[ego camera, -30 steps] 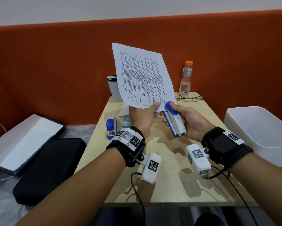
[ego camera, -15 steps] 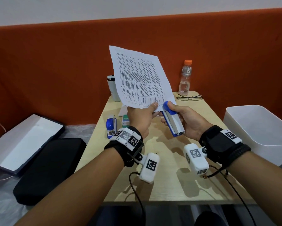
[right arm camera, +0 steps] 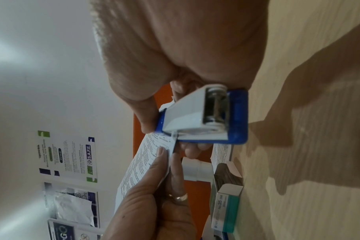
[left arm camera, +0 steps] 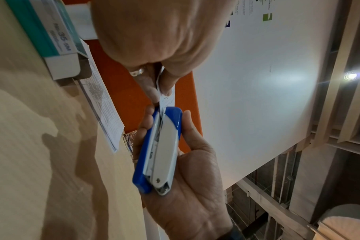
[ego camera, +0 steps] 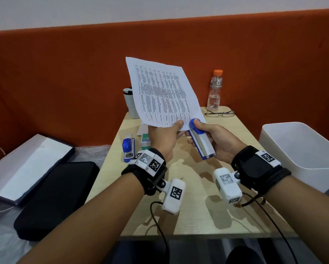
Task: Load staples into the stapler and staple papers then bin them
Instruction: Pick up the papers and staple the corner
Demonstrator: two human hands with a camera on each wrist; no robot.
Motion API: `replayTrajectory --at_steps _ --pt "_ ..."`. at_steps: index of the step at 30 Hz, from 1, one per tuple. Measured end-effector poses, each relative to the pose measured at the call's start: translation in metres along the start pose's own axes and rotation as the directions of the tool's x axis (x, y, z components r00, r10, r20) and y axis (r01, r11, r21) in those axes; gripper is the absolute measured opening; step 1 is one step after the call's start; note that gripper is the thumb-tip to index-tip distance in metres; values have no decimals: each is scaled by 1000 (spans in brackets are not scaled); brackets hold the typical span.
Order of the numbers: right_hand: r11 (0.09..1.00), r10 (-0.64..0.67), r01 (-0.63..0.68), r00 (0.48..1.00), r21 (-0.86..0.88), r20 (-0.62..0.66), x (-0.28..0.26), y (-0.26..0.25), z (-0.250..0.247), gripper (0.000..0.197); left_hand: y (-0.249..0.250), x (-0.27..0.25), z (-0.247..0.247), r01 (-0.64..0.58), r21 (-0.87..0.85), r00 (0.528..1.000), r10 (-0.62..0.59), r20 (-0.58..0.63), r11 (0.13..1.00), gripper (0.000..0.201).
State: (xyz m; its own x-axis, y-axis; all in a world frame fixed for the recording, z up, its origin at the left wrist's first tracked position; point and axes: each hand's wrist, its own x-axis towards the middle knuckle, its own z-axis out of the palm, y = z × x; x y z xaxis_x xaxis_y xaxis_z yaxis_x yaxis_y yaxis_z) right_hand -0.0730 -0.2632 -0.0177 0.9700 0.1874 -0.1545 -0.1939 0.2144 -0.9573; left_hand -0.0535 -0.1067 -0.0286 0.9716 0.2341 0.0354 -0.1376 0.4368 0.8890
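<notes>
I hold printed papers (ego camera: 163,94) upright above the table, my left hand (ego camera: 164,137) pinching their lower edge between thumb and fingers. My right hand (ego camera: 215,140) grips a blue and white stapler (ego camera: 200,140), thumb on its blue head. The papers' lower right corner sits inside the stapler's mouth (left arm camera: 161,112), also seen in the right wrist view (right arm camera: 173,134). A second blue stapler (ego camera: 128,147) lies on the table at the left, beside a green and white staple box (ego camera: 145,141). More printed papers (left arm camera: 103,104) lie flat under that box.
A white bin (ego camera: 302,151) stands at the table's right edge. At the back are a white tumbler (ego camera: 130,103), a clear bottle with an orange cap (ego camera: 215,90) and glasses (ego camera: 219,113). Left of the table lie a black case (ego camera: 55,199) and a flat white-topped box (ego camera: 24,164).
Both hands have drifted slightly up and to the left with the papers and stapler. The papers' corner stays in the stapler's mouth.
</notes>
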Motion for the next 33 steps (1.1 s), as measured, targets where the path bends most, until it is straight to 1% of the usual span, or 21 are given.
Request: replayTrajectory --at_steps 10,18,27,33 --pt "1000 -23 23 999 -6 -28 1 1 -3 42 -5 2 0 7 9 1000 -7 14 1000 56" --pt "999 -41 40 996 -25 -77 2 2 -3 41 -5 0 2 0 19 1000 0 26 1000 58" --pt "997 -58 49 985 -63 -164 3 4 -2 44 -7 -2 4 12 36 998 -14 58 999 57" --pt "993 -99 82 966 -80 -239 5 9 2 40 -8 -2 4 23 43 998 -26 52 999 56"
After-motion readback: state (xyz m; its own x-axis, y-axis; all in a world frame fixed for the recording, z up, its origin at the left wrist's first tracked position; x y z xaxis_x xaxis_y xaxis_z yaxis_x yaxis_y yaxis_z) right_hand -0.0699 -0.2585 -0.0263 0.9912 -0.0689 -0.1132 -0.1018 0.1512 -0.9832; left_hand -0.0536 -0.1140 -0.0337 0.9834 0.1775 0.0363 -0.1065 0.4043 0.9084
